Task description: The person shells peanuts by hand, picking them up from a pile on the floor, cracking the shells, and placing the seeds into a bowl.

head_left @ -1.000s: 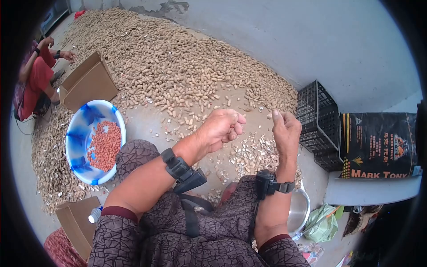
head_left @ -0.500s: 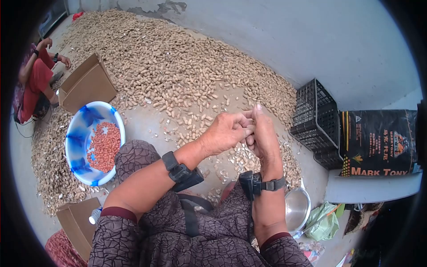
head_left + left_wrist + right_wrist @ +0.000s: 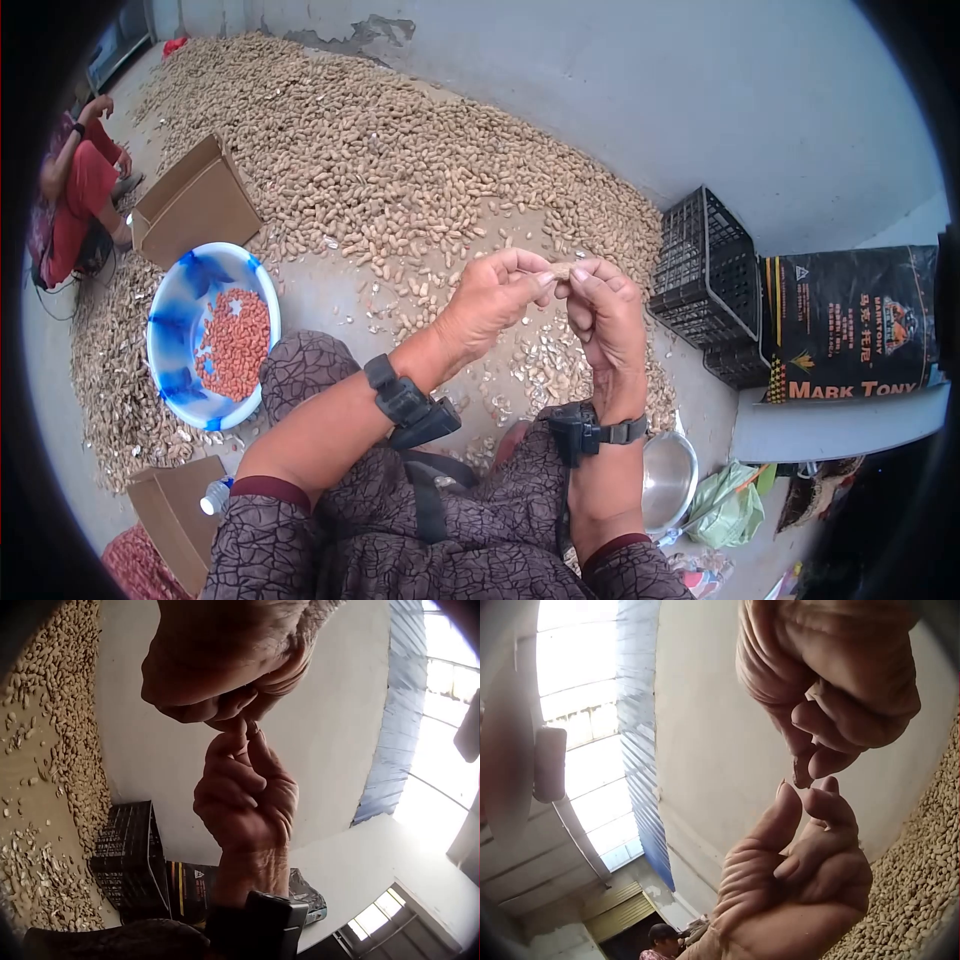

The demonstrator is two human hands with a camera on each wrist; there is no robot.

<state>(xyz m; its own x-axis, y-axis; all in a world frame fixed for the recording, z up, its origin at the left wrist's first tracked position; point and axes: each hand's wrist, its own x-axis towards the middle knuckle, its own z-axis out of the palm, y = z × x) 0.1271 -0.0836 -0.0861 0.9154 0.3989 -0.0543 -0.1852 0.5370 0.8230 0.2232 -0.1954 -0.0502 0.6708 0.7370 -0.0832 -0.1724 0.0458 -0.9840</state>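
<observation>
Peanut (image 3: 562,272) pinched; basin (image 3: 178,350) holds kernels (image 3: 236,345).

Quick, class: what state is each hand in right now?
Left hand: by the peanut; cannot tell whether it grips.
Right hand: closed, pinching the peanut.

In the head view, the black bag (image 3: 820,345) bore MARK TONY (image 3: 852,390) in large orange capitals along its lower edge, and, turned sideways higher up, Chinese characters (image 3: 865,330) that seemed to read 马克·托尼, beside a smaller MARKTONY (image 3: 878,328) and an orange emblem (image 3: 902,328). A small white triangle sign (image 3: 801,272) stood near the yellow stripes (image 3: 773,300); the finer print (image 3: 838,332) was too small to read.
</observation>
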